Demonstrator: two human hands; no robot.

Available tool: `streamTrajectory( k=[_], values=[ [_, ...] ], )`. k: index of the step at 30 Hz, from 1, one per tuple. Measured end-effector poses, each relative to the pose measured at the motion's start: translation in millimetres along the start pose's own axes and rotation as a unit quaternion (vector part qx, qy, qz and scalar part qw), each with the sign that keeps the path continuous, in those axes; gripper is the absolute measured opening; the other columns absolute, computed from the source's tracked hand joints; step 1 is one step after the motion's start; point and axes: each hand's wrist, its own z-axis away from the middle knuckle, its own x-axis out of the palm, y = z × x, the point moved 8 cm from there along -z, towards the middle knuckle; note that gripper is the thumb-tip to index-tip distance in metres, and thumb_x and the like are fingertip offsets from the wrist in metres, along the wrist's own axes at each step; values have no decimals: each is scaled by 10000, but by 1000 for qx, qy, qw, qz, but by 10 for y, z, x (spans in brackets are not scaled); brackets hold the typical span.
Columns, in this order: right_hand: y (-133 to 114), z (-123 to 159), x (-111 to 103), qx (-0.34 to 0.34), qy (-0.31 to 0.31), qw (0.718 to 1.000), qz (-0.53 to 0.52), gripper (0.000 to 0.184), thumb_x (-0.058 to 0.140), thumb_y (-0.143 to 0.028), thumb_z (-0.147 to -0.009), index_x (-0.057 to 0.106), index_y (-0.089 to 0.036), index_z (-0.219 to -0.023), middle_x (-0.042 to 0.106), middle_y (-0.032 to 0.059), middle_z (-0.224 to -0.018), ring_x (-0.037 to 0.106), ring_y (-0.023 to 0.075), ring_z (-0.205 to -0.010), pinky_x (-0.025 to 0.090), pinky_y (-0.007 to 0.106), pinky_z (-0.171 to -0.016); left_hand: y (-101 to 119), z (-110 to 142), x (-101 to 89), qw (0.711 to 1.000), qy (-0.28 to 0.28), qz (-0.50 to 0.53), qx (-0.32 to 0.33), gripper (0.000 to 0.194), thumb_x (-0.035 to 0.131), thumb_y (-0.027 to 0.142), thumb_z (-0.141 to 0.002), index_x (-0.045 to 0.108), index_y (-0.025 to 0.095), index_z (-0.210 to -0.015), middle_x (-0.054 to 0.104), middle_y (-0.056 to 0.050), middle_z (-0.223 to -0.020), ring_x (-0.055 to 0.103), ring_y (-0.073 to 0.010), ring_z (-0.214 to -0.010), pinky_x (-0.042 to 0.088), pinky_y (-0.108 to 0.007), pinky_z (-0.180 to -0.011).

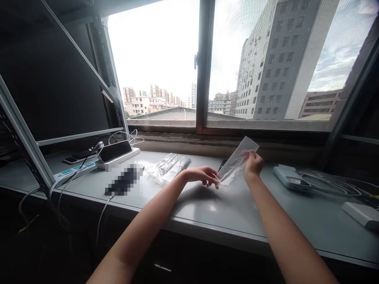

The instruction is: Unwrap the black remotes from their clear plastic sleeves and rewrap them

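A clear plastic bag [235, 163], long and flat, is held tilted above the table, its upper end leaning to the right. My right hand [253, 165] is closed on the bag's right edge, part of the fingers showing through the film. At the lower left end, my left hand [204, 175] pinches the corner with its fingertips. Just left of that hand, a pile of clear plastic packaging [170, 167] lies on the table. Behind the held bag, a small dark item [222, 164] is partly covered from sight.
The grey table [207, 221] runs beneath a window. On the left are a power strip [74, 169], a dark phone-like device [114, 152], cables and a blurred-out dark object [126, 181]. To the right lie a light-blue device [291, 178], a coiled cable and a white box [361, 215]. Metal shelf posts [26, 134] flank the table.
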Motion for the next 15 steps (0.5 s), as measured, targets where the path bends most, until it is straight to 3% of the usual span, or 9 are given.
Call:
streamTrajectory(
  k=[3,7,11,15],
  values=[
    [-5,52,-77,45,27,998,-32,541,272,-461,-916,714,-149,-901,618,59,-577,558,207,-606,397,287,-609,-6,26,30,1000,-22,9,-21,403,827,375,-629,665,179,-943,705,-56,-784,554,-103,-560,385,-232,-519],
    [-123,87,-130,20,46,999,-20,512,322,-442,-898,745,-153,-885,640,79,-606,564,226,-644,400,294,-630,-66,35,23,998,-42,27,-43,451,853,375,-587,648,181,-939,703,-51,-751,583,-117,-560,436,-256,-562],
    [-102,79,-261,31,109,994,6,512,307,-398,-903,753,-147,-909,690,119,-753,575,237,-690,400,301,-638,-115,-15,-188,998,35,51,-4,410,853,388,-575,626,146,-817,695,-70,-709,589,-111,-558,433,-249,-560],
    [-99,98,-331,44,128,991,4,497,300,-361,-914,748,-149,-945,614,77,-569,570,242,-647,401,307,-639,-142,-55,-317,994,76,75,27,434,856,396,-563,613,133,-808,701,-85,-719,600,-106,-573,440,-245,-582]
  ],
)
